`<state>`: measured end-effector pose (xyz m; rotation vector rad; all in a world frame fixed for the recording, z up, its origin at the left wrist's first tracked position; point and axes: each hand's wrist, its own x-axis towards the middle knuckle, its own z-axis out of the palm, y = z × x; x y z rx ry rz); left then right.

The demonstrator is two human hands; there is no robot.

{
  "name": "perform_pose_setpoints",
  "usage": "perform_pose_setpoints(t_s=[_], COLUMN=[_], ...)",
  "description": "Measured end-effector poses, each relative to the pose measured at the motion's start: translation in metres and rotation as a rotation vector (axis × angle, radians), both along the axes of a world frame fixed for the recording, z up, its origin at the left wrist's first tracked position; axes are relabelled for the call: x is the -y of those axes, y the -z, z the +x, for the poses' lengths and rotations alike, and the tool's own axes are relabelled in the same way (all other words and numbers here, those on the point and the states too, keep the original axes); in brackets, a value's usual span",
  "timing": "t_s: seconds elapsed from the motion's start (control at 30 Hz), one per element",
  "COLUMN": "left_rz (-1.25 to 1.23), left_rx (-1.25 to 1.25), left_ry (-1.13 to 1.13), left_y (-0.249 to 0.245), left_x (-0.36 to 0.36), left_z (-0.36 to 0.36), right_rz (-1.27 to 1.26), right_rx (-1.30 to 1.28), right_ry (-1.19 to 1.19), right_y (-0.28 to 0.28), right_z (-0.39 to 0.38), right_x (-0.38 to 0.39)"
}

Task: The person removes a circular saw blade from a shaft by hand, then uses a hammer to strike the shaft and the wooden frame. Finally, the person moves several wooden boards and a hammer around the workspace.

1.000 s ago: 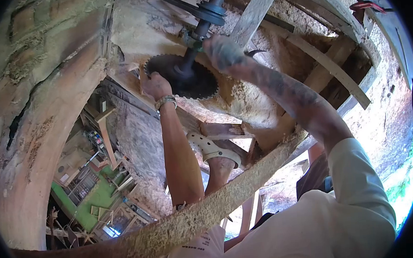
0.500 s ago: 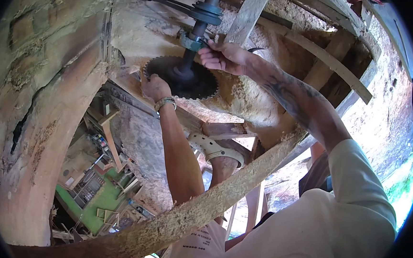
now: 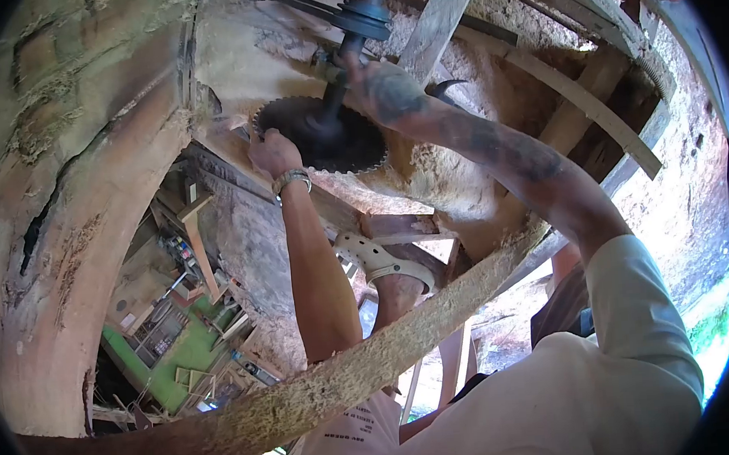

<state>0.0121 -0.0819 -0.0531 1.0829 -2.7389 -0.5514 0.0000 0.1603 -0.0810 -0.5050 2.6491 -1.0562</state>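
My left hand (image 3: 275, 155) is closed on the toothed rim of a dark circular saw blade (image 3: 343, 144), at its left edge. The blade sits on the end of a metal shaft (image 3: 337, 94). My right hand (image 3: 378, 89) is at the shaft just above the blade, beside a greenish bearing collar (image 3: 324, 63). Its back faces me and its fingers curl in towards the collar, partly hidden and a little blurred. What they grip, if anything, does not show. Further up the shaft is a grooved pulley (image 3: 365, 20).
A dark belt (image 3: 294, 0) runs left from the pulley. Wooden braces (image 3: 443, 23) and a curved strip (image 3: 580, 102) stand to the right. A rough-edged plank (image 3: 309, 400) crosses below my arms. My foot in a pale clog (image 3: 375, 259) rests beneath the blade.
My right hand has turned over and shifted slightly left and up, covering part of the collar; its fingers showed before and are now mostly hidden. My left hand has stayed on the blade.
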Motion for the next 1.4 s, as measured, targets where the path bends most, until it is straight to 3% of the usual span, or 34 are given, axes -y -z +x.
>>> perform_pose_setpoints(t_s=[0.07, 0.17, 0.2, 0.3, 0.33, 0.43, 0.53, 0.7, 0.77, 0.9, 0.93, 1.0, 1.07, 1.17, 1.27, 1.3, 1.4], left_rz=[-0.016, 0.013, 0.005, -0.068, -0.071, -0.058, -0.011, 0.091, -0.015, 0.03, 0.06, 0.099, 0.085, 0.058, 0.021, 0.005, -0.04], left_rx=[-0.021, -0.001, 0.007, 0.016, -0.011, -0.044, 0.015, -0.028, 0.013, -0.028, -0.032, -0.017, -0.049, -0.049, 0.083, 0.141, -0.003], left_ry=[0.013, -0.014, -0.022, -0.03, -0.004, 0.039, 0.01, 0.003, 0.009, 0.002, -0.014, -0.052, -0.04, -0.033, -0.04, -0.041, 0.028], left_y=[0.001, -0.004, -0.004, 0.005, 0.013, 0.022, 0.005, -0.004, 0.009, 0.013, 0.004, -0.003, 0.001, -0.001, -0.003, 0.001, 0.016], left_x=[0.001, -0.005, -0.004, 0.004, 0.015, 0.027, 0.009, -0.004, 0.013, 0.016, 0.006, -0.004, 0.0, -0.004, -0.001, 0.005, 0.017], left_z=[-0.001, -0.001, -0.001, -0.001, -0.002, -0.001, -0.002, 0.0, 0.0, -0.001, -0.001, -0.001, -0.002, 0.0, -0.003, -0.003, 0.0], right_rz=[-0.237, -1.176, -1.321, -1.534, -1.553, -1.106, -0.708, 0.074, 0.386, 0.034, 0.154, 0.065, -0.249, -1.016, -1.219, -1.161, -0.795], right_rx=[0.279, 1.139, 1.34, 1.466, 1.425, 1.198, 0.975, -0.176, -0.644, -0.382, -0.592, -0.354, 0.146, 1.202, 1.374, 1.345, 1.087], right_ry=[0.125, 0.508, 0.508, 0.471, 0.486, 0.441, 0.244, -0.065, -0.181, -0.236, -0.168, -0.053, 0.116, 0.459, 0.414, 0.403, 0.33], right_y=[0.019, 0.024, 0.032, 0.056, 0.057, 0.047, 0.015, 0.023, 0.028, 0.058, 0.058, 0.052, 0.039, 0.03, 0.04, 0.037, 0.024], right_z=[-0.003, -0.009, -0.011, -0.008, -0.007, -0.013, -0.025, -0.003, 0.003, 0.013, 0.016, 0.02, 0.015, 0.004, 0.002, 0.003, -0.009], right_x=[0.0, -0.011, -0.014, -0.012, -0.01, -0.014, -0.019, -0.016, -0.013, -0.011, -0.007, -0.013, -0.02, -0.024, -0.03, -0.03, -0.031])
